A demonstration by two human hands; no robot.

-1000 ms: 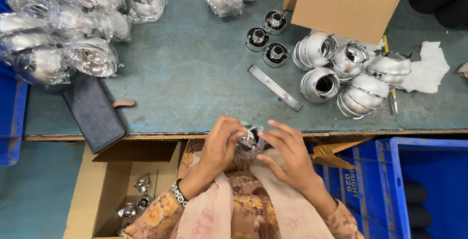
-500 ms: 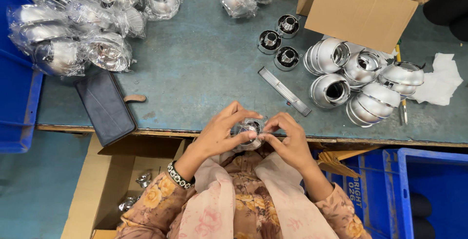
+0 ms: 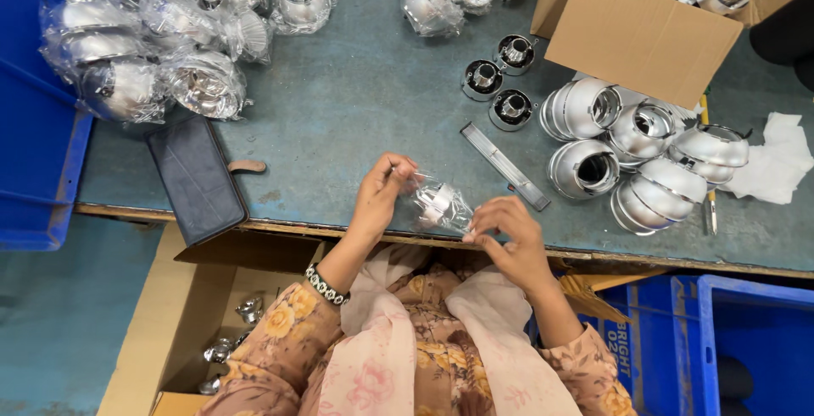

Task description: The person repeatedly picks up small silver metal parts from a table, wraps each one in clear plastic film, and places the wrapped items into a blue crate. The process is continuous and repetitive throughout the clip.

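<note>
I'm looking down over the worktop, and both hands are up at its near edge with a small shiny metal part in a clear bag stretched between them. My left hand has its fingers pinched shut on the bag's upper left corner; my right hand pinches the lower right end, thumb and forefinger closed on the plastic. The bagged part hangs just above the worktop edge, clear of the surface as far as I can tell. I'd judge this as the bagging step: the piece sits inside and the wrap is being pulled snug or closed. What that calls for now is a steady pinch on both ends so the part doesn't slip out. Off to the far left lies a heap of bagged reflectors, to the right a cluster of bare silver bowls beside a cardboard box. A dark wallet rests at the left, a flat metal strip just beyond my right hand.
</note>
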